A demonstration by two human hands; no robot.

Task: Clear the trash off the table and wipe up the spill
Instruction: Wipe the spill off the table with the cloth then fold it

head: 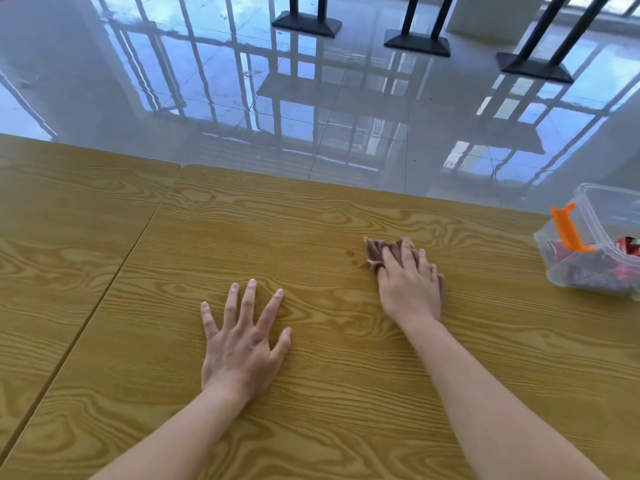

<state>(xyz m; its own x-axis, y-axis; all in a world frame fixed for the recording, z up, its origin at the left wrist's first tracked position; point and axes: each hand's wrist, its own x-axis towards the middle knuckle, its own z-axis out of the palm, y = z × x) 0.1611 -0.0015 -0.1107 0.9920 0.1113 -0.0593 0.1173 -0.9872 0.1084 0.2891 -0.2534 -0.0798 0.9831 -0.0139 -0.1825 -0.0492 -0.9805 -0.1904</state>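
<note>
My right hand [410, 284] presses flat on a brown cloth [375, 252] on the yellow wood-grain table [311, 393]. Only the cloth's far-left part and a strip at the right show from under the hand. A few small brownish drops of the spill [351, 255] lie just left of the cloth. My left hand [242, 336] rests palm down on the table with fingers spread, holding nothing, to the near left of the cloth.
A clear plastic bin [594, 216] with an orange clip stands at the right edge of the table, with red wrappers [627, 245] inside. A seam [104, 289] separates this table from a second one on the left. Beyond the far edge lies glossy floor with black table bases [417, 43].
</note>
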